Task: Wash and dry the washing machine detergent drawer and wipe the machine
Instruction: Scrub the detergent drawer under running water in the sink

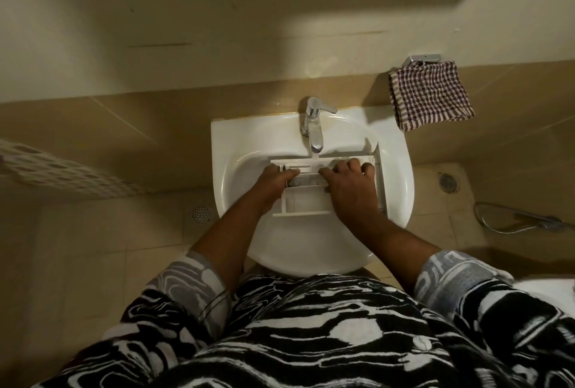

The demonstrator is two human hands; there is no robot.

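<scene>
A white detergent drawer (306,201) lies across the bowl of a white sink (398,182), under the chrome tap (313,126). Its front panel points right. My left hand (273,183) grips the drawer's left end, with the fingers reaching over the inner compartments. My right hand (348,183) lies on the drawer's right half, fingers curled over its far wall near the front panel. A thin stream of water falls from the spout onto the drawer's far edge.
A checked brown-and-white cloth (431,96) hangs from a chrome holder on the wall at the right. A white perforated basket (62,169) juts in from the left. Floor drains (200,214) sit on the tiled floor, and a chrome hose (516,221) lies at the right.
</scene>
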